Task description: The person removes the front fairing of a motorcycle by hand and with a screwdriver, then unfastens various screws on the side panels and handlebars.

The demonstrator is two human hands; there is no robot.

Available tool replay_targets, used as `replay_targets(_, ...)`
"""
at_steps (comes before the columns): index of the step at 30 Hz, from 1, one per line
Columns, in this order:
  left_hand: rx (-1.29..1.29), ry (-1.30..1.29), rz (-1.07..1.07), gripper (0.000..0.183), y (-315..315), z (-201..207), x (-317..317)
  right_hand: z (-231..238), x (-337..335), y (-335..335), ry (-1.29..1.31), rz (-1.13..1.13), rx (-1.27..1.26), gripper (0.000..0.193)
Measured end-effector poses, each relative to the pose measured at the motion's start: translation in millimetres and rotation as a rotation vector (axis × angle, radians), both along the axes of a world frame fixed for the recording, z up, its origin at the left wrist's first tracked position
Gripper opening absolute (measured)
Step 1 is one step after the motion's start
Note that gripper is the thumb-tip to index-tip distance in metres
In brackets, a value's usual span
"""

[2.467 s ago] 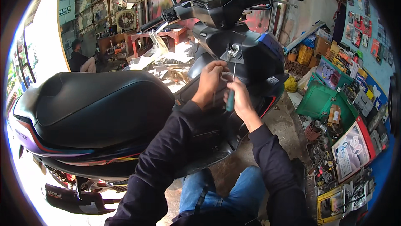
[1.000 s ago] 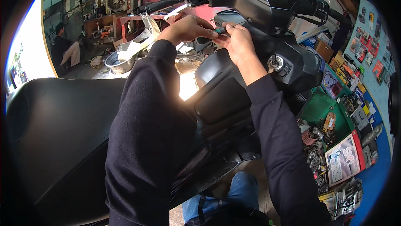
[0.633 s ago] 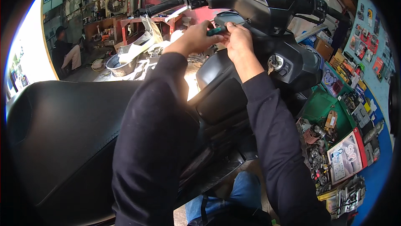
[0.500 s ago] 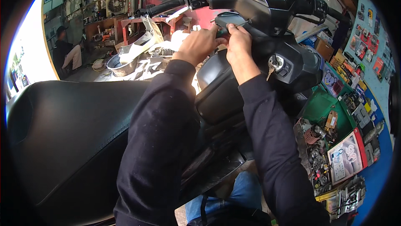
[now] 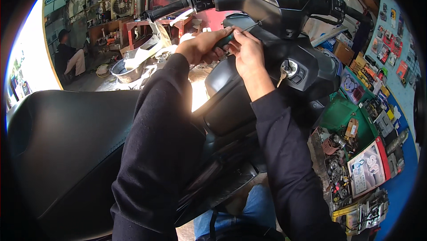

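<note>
A screwdriver (image 5: 225, 41) with a dark green handle and a thin shaft slants up to the right, its tip at the black cover below the scooter's handlebar (image 5: 253, 4). My left hand (image 5: 198, 48) is closed around the handle. Beside it, my right hand (image 5: 250, 56) pinches at the front of the screwdriver, near the shaft; its fingertips almost meet the left ones. What the tip touches is too small to make out. Under my hands lies the scooter's black front panel (image 5: 229, 103). A key (image 5: 282, 76) hangs in the ignition lock (image 5: 291, 68) to the right.
The black seat (image 5: 75, 138) fills the left side. At right stand a green box (image 5: 340, 116) of parts and a wall panel of packaged goods (image 5: 396, 40). A basin (image 5: 126, 71) and red table (image 5: 178, 26) lie beyond. A person (image 5: 71, 56) sits far left.
Both hands have shifted slightly left with the screwdriver, and more of its shaft now shows. My left hand has turned on the handle. The scooter appears slightly left in view.
</note>
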State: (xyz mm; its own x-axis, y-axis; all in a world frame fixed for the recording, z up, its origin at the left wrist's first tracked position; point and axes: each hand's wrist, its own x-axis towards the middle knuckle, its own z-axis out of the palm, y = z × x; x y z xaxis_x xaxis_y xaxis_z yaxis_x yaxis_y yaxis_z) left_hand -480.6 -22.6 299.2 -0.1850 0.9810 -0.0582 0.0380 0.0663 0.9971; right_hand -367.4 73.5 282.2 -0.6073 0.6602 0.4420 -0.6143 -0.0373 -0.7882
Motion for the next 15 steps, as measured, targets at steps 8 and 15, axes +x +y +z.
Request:
replay_targets(8,0.278,-0.099,0.202,0.027,-31,-6,9,7,-27,-23,0.103,-0.245,-0.081,0.016)
replay_targets(15,0.237,0.097,0.372,0.055,-19,-6,5,10,-16,-30,-0.065,-0.244,-0.06,0.021)
